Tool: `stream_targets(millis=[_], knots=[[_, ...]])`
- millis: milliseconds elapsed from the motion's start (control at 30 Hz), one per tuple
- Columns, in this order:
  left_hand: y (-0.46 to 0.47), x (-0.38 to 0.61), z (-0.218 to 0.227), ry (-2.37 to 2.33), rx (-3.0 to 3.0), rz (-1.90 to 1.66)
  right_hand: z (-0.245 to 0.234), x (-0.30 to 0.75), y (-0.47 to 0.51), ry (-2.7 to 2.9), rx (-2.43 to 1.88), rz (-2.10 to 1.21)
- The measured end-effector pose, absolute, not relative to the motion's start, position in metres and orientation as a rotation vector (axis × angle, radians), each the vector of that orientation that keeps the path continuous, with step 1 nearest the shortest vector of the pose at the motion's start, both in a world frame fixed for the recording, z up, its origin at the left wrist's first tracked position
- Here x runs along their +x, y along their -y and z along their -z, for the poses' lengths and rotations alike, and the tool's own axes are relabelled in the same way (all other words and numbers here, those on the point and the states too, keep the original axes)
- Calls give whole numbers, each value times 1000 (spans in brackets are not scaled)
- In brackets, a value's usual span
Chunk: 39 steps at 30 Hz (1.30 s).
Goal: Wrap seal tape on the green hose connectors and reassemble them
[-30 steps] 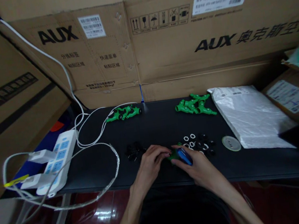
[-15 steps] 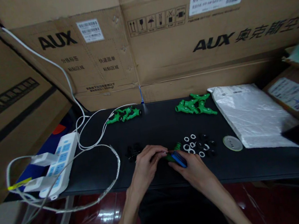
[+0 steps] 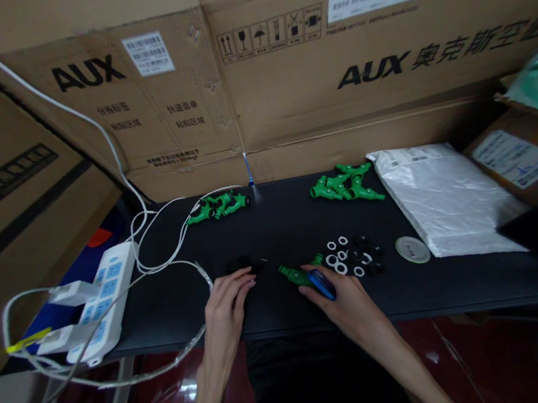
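Observation:
My right hand [image 3: 348, 294] is closed round a blue-handled tool [image 3: 323, 286], whose working end I cannot make out. Its fingers also grip a green Y-shaped pipe fitting [image 3: 293, 275], held low over the black tabletop with one branch pointing left. To the left, my left hand [image 3: 226, 302] rests by a small pile of black parts [image 3: 238, 264]. Its fingertips are pressed together at the pile's edge, and whatever is between them is hidden. White and black ring nuts [image 3: 340, 268] lie scattered just right of the fitting.
Green fittings lie in two groups at the back, left [image 3: 219, 205] and right [image 3: 345, 185]. A white power strip [image 3: 106, 300] with looping cables is on the left. At right are a round lid [image 3: 412, 249] and a white padded parcel [image 3: 443, 196]. Cartons [image 3: 285, 105] wall the back.
My left hand has left the green fitting and moved left to the black parts. My right hand still holds the fitting and blue-handled tool. The view has shifted slightly.

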<state>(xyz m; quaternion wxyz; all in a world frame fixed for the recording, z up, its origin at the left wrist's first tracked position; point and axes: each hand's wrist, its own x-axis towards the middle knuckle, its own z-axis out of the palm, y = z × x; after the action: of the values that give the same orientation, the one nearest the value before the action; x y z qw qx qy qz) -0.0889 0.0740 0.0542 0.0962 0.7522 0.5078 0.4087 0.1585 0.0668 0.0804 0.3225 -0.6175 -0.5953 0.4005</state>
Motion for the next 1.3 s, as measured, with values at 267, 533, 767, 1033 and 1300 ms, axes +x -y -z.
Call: stream_targets(millis=[267, 533, 767, 1033, 1300], knots=[[-86, -85, -60, -1633, 2223, -1223, -99, 177, -51, 1493, -1649, -1054], [-92, -80, -62, -1698, 2275, -1185, -95, 200, -34, 1442, -1710, -1042], [-109, -66, -70, -1494, 2656, -668, -99, 208, -28, 1457, -1706, -1107], [-134, -70, -54, -1484, 2609, -695, -112, 214, -19, 1309, -1713, -1173], [-147, -69, -52, -1399, 2603, -766, -119, 225, -9, 1026, -1525, -1299]])
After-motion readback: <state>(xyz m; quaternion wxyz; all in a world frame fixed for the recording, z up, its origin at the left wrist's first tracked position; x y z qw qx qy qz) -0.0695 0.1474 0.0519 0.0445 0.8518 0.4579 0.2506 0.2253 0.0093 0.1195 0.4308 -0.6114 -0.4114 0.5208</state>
